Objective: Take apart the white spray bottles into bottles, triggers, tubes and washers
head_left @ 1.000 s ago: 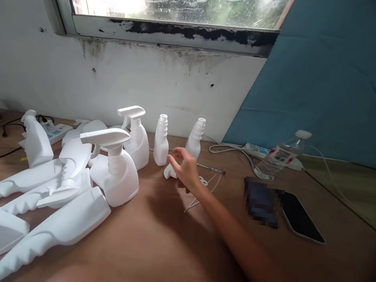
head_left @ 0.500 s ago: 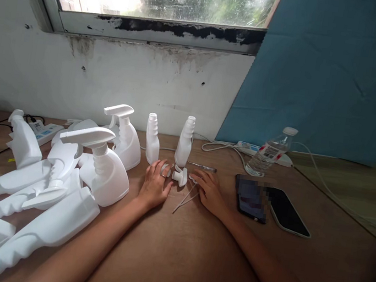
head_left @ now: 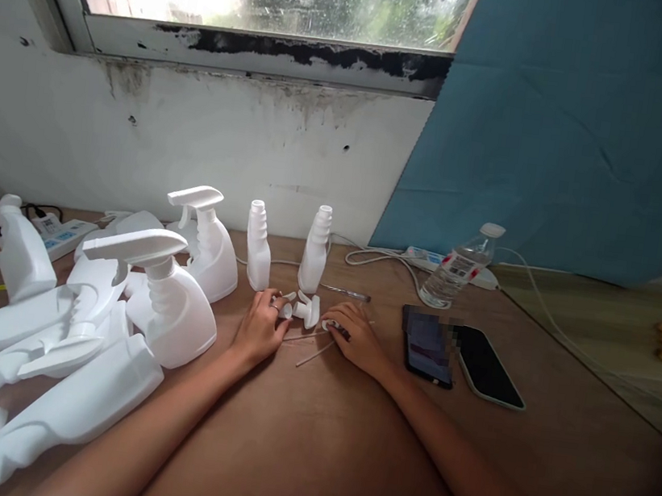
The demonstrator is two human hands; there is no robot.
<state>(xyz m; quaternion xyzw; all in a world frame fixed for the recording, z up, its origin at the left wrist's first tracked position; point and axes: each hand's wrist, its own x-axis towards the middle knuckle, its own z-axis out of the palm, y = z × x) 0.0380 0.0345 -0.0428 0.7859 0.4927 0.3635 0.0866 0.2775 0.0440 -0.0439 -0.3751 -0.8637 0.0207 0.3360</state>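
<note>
My left hand [head_left: 261, 325] has its fingers curled around a white trigger spray head [head_left: 286, 308], which is partly covered by the fingers. Another white spray head [head_left: 308, 310] lies on the table between my hands. My right hand [head_left: 354, 334] is closed over a third white spray head [head_left: 330, 325], mostly hidden under the fingers. Thin dip tubes [head_left: 314, 354] lie on the tabletop between the hands. Just behind them stand two white bottles without tops, a left bottle [head_left: 258, 248] and a right bottle [head_left: 315, 251].
On the left, several white bottles [head_left: 65, 416] lie in a pile beside assembled spray bottles [head_left: 179, 317]. A pen [head_left: 346, 292], two phones, one dark [head_left: 427, 350] and one pale-edged [head_left: 491, 368], and a water bottle [head_left: 452, 279] are to the right. Cables [head_left: 375, 255] run along the wall.
My right hand's fingers have closed over the spray head and drawn it slightly nearer. The left-hand spray head now shows more. The whole view has shifted a little.
</note>
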